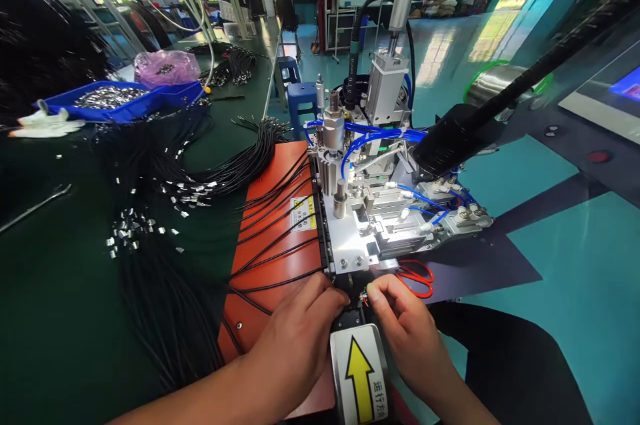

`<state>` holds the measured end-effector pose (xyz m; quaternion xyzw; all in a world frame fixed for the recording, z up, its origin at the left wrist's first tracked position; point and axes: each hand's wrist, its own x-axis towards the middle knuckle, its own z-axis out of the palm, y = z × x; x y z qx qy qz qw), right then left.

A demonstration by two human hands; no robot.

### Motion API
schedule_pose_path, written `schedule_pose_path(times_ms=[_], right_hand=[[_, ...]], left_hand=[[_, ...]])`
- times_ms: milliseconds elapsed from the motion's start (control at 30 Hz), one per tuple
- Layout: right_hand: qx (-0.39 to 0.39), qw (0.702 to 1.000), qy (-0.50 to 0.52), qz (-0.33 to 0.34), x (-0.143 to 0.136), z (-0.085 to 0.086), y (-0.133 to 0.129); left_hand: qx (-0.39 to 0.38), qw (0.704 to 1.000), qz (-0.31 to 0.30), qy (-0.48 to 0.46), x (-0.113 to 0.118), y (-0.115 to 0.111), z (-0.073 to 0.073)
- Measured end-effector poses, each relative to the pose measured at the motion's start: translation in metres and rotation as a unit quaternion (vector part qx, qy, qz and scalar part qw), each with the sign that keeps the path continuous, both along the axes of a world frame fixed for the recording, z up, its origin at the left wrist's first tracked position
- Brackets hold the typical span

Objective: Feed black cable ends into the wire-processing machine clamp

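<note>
My left hand [305, 325] is closed at the near end of the machine's feed track, its thumb and index finger pressed together. A black cable [255, 301] runs under that hand, and its held part is hidden. Just to the right, my right hand [403, 318] pinches the small coloured wire ends [364, 298], where red and white show. Both hands sit between the metal machine head [350, 231] and a white guard with a yellow arrow [359, 371]. More black cables lie side by side across the orange plate [280, 175], their ends along the track.
Red-handled scissors [417, 278] lie right of the track. Bundled black cables [165, 305] with metal tips cover the dark green table [60, 291] on the left. A blue tray [107, 101] of metal parts stands behind them. A thick black tube [525, 71] slants in from the right.
</note>
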<state>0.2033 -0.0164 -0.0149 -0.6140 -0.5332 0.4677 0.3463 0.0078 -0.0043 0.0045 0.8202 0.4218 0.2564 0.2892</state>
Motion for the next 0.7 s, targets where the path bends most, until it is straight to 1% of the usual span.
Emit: schedule_pose_path(times_ms=[200,467,700], right_hand=[[0.004,1.0,0.0,-0.004,-0.0008,0.0006,-0.0005],[0.0,1.0,0.001,-0.002,-0.0015,-0.0024,-0.0008],[-0.001,1.0,-0.004,-0.005,-0.0024,-0.0035,-0.0022]], left_hand=[[0.01,1.0,0.0,0.006,0.0015,0.001,0.001],[0.006,1.0,0.002,0.007,0.0009,0.0004,-0.0026],[0.012,1.0,0.005,0.015,0.002,0.0001,-0.0015]])
